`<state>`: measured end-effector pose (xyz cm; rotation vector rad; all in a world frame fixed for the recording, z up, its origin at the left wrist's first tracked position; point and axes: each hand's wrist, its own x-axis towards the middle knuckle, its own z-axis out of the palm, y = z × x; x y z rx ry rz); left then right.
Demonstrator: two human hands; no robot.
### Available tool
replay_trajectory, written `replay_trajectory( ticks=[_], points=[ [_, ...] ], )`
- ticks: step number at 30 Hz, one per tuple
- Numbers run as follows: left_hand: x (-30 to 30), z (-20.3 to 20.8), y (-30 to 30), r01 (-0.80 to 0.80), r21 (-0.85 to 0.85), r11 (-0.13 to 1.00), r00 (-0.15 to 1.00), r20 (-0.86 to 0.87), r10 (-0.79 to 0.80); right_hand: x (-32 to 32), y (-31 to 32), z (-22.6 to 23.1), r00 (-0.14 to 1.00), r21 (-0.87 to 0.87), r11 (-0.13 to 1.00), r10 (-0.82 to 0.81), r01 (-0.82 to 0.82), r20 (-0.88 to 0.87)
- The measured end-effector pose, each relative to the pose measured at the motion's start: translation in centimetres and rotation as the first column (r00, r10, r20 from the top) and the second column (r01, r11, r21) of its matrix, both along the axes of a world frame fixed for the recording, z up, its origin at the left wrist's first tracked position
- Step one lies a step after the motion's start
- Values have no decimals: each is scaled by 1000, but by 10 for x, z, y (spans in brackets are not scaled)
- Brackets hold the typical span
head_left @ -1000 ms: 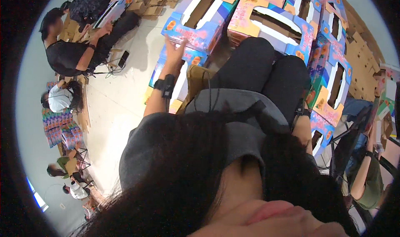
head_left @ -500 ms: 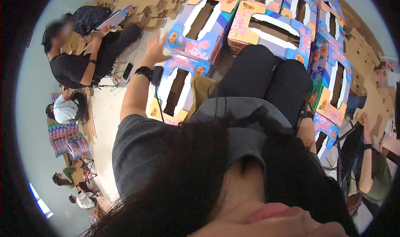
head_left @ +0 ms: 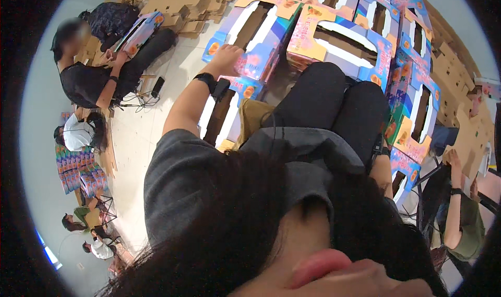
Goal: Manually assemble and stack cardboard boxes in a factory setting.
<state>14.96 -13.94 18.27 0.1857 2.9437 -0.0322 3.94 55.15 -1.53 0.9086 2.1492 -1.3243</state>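
Observation:
My left hand [head_left: 226, 59] is on the near end of a printed cardboard box [head_left: 263, 53], its fingers bent over the edge beside the top opening. Below my wrist is another such box [head_left: 218, 114], partly covered by my arm. A black band with a small dark device [head_left: 211, 83] is on my left wrist. My right forearm [head_left: 382, 176] reaches down past my right thigh; the hand itself is hidden between the leg and the boxes. A tan cloth or bag [head_left: 254, 118] lies by my left hip.
More open-topped boxes [head_left: 344, 44] surround my knees [head_left: 318, 86]. Flat brown cardboard [head_left: 201, 7] lies at the far left and along the right. A person [head_left: 86, 83] sits at left handling a box [head_left: 141, 31]; another person's arm [head_left: 453, 213] is at right. Stacked boxes [head_left: 78, 166] stand farther left.
My left hand has come down to the right, from spread fingers beside the box onto its near end. The person at left has lowered their box toward their lap.

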Motion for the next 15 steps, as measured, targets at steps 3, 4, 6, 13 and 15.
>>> replay_trajectory(
  ticks=[3, 4, 6, 13, 15],
  points=[
    [26, 12, -2, 81, 41, 996, 979, -192, -72, -7, -12, 2, 997, -5, 1000, -21, 21, -74],
    [39, 20, 1, 17, 50, 999, 980, -199, -7, 0, -10, 5, 993, -2, 999, -33, 33, -111],
    [60, 33, 1, -53, 57, 997, 965, -255, 66, 0, -18, 10, 983, -3, 999, -51, 52, -175],
    [110, 116, 10, -301, 39, 953, 862, -415, 290, -10, -36, 22, 958, 45, 998, 65, -54, -279],
    [115, 138, 11, -248, 7, 969, 835, -505, 218, -25, -37, 29, 945, 85, 982, 183, -166, -271]
  ],
)
